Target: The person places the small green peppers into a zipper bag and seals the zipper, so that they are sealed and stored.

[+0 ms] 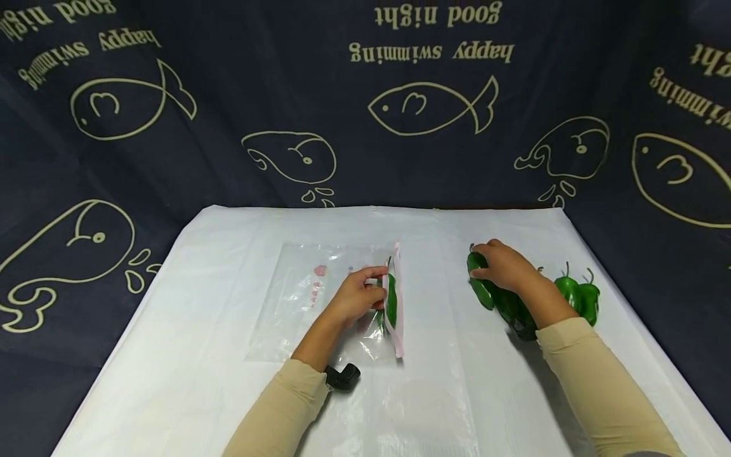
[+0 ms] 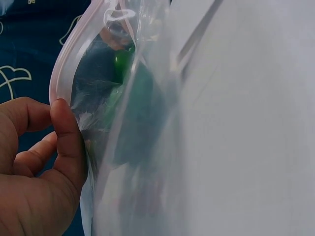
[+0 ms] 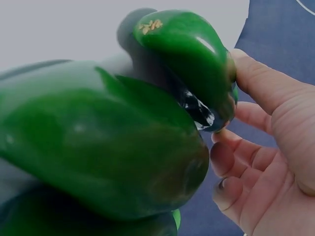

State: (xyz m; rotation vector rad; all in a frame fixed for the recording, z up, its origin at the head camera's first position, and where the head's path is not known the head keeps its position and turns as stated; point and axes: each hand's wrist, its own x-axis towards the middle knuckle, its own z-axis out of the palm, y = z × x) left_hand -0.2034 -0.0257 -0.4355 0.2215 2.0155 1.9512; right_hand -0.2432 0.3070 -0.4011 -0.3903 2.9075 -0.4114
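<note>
My left hand (image 1: 358,295) pinches the edge of a clear plastic zip bag (image 1: 297,317) between thumb and finger. The pink-trimmed mouth (image 2: 64,73) of the bag stands raised, facing right. A long green pepper (image 1: 391,301) shows upright just inside that mouth, with its thin stem at the top. Over on the right, my right hand (image 1: 502,263) holds another green pepper (image 1: 478,285) between thumb and fingers, near its stem end. In the right wrist view this pepper (image 3: 192,54) tilts beside a larger, closer green pepper (image 3: 98,142).
More green peppers (image 1: 579,295) lie to the right, partly hidden behind the right forearm. The white-covered table (image 1: 422,406) runs back to a dark fabric backdrop (image 1: 320,82) with fish prints. A black wrist-camera mount (image 1: 342,377) juts from the left sleeve.
</note>
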